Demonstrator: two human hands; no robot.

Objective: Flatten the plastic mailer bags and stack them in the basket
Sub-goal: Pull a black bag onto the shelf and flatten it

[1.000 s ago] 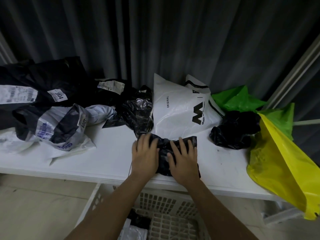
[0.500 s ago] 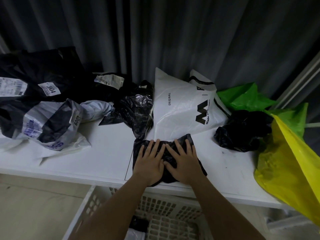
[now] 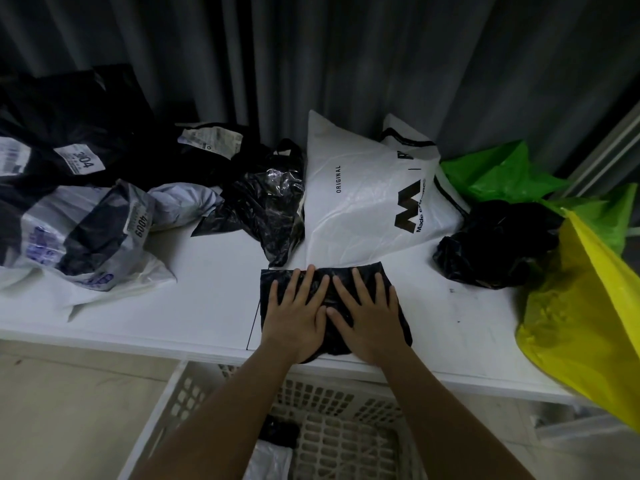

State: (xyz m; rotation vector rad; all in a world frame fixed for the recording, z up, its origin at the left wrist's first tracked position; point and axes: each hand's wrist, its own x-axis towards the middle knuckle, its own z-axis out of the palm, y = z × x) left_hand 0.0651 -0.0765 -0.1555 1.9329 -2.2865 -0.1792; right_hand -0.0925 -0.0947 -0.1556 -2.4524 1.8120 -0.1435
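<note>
— Both hands lie flat, fingers straight and spread: the left hand (image 3: pixel 294 317) and right hand (image 3: pixel 369 318) press side by side on one black bag (image 3: pixel 334 303), thumbs nearly touching over its middle. Nothing is pinched.

— Where is that bag?

— On the white table (image 3: pixel 207 306), at the near edge, just above the basket (image 3: pixel 332 424). Both forearms reach up over the basket from the bottom of the view.

— How many bags in all?

— Hard to count exactly at the left, where dark ones overlap. Clear enough: one white bag (image 3: pixel 367 199) behind the hands, one crumpled shiny black bag (image 3: pixel 270 206) to its left, one black wad (image 3: pixel 495 244) to the right, two green pieces (image 3: pixel 498 174) at the back right that may be one bag or two, one yellow bag (image 3: pixel 585 317) hanging off the right end, one grey-white bag (image 3: pixel 79 237) at the left, and a black heap (image 3: pixel 69 126) behind it. Inside the basket, one dark thing and one white thing show; I cannot tell what they are.

— Any writing?

— The white bag reads "ORIGINAL", a large "M" and a line starting "Made", the rest unclear. A label on the black heap reads "304". The grey-white bag's label shows "4009". Other labels are too small to read.
</note>
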